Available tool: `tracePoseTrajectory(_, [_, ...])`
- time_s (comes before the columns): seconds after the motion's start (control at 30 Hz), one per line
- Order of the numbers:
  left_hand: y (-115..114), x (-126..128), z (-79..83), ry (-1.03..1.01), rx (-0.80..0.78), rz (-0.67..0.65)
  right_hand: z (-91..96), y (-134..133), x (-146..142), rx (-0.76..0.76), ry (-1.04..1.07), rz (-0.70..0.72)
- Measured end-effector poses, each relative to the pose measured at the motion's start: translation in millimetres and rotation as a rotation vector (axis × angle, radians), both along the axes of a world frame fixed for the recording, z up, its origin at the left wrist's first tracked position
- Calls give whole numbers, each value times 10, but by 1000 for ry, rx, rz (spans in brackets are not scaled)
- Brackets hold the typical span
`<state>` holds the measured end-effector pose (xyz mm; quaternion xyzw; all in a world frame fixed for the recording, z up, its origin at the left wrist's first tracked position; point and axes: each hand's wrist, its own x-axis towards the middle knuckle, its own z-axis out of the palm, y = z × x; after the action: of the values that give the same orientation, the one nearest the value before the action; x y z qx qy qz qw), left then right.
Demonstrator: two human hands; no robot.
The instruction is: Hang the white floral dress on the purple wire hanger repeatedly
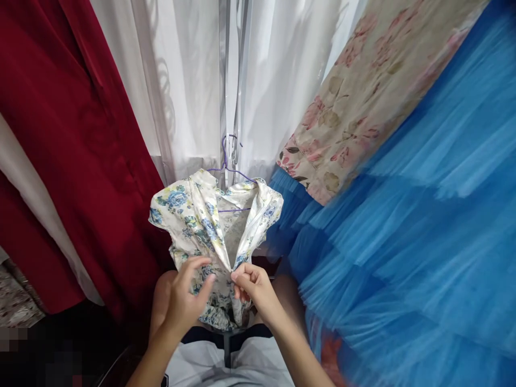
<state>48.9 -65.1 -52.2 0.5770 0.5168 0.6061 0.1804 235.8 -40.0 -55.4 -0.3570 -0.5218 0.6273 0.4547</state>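
A blue-flowered white cap-sleeved top (183, 223) is on a purple hanger (224, 156) at the middle of the scene, on the near side of a white curtain (189, 80), its lower end near the seated person's lap. The right hand (261, 293) pinches the front edge at the bottom of the V-shaped opening between thumb and fingers, while the left hand (186, 295) has thumb and fingers spread wide over the top's left front, contact unclear. Red fabric (52, 161) hangs left; pink-flowered beige fabric (342, 118) and layered blue tulle (403, 258) hang right.
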Motion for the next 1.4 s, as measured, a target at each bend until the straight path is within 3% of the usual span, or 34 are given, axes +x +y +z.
tracePoseTrajectory(0.07, [-7,185,-9,127,-21,-144,23,-9,-54,-56,47,55])
tracePoseTrajectory(0.17, [58,367,-54,139,-2,-131,15,11,-106,-96,81,36])
tracePoseTrajectory(0.3, [169,413,-110,65,-82,-182,99,158,-82,-95,59,-17])
tracePoseTrajectory(0.4, [218,405,-156,68,-126,-230,371,429,-63,-46,68,-95])
tracePoseTrajectory(0.6, [371,405,-379,184,-157,-233,1214,1210,-250,142,117,-211])
tracePoseTrajectory(0.67, [459,377,-435,208,-159,-242,1377,1373,-347,184,135,-231])
tracePoseTrajectory(0.73, [549,322,-403,230,-165,-281,1422,1429,-420,218,144,-235])
tracePoseTrajectory(0.83, [676,198,-81,228,-116,-296,1337,1353,-444,261,142,-230])
tracePoseTrajectory(0.97, [854,37,758,196,150,-114,1236,1167,-366,313,118,-226])
tracePoseTrajectory(1.03, [960,7,1143,326,208,-140,1251,1112,-323,374,81,-207])
tracePoseTrajectory(1.1, [1068,23,1395,495,250,-151,1277,1110,-299,451,9,-195])
tracePoseTrajectory(1.27, [1222,122,1604,726,344,-76,1170,1308,-332,520,-129,-292])
tracePoseTrajectory(1.4, [1260,-110,1749,517,342,36,916,1421,-354,509,-161,-298])
